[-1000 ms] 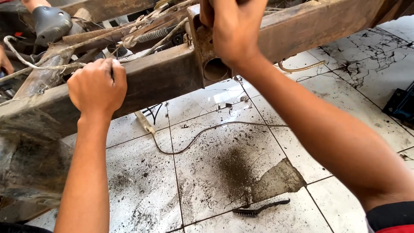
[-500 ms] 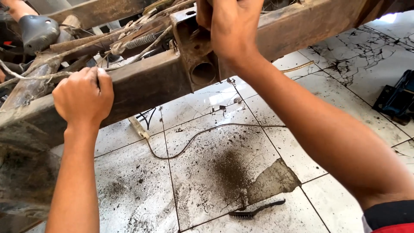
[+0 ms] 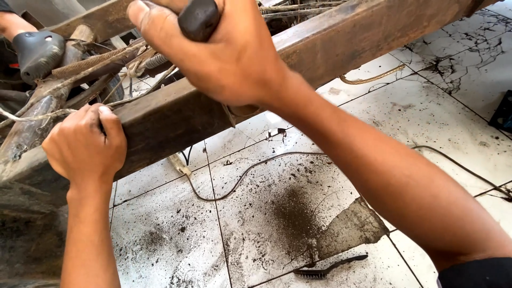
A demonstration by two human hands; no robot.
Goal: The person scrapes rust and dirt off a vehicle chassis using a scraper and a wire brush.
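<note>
A rusty brown metal frame beam (image 3: pixel 341 48) runs from lower left to upper right above a dirty tiled floor. My left hand (image 3: pixel 85 141) is curled around the beam's upper edge at the left. My right hand (image 3: pixel 218 50) is closed on a dark rounded tool handle (image 3: pixel 198 18) over the middle of the beam; the rest of the tool is hidden by the hand.
Behind the beam lie springs, cables and rods (image 3: pixel 101 66). Another person's arm with a black object (image 3: pixel 37 50) is at the top left. On the white tiles (image 3: pixel 442 117) are a thin cable (image 3: pixel 250 168), dark grit, a grey scrap (image 3: pixel 352 229) and a small wire brush (image 3: pixel 328 266).
The view has closed in on the beam. My right hand now shows the dark handle in its grip. My left hand keeps its hold on the beam's edge.
</note>
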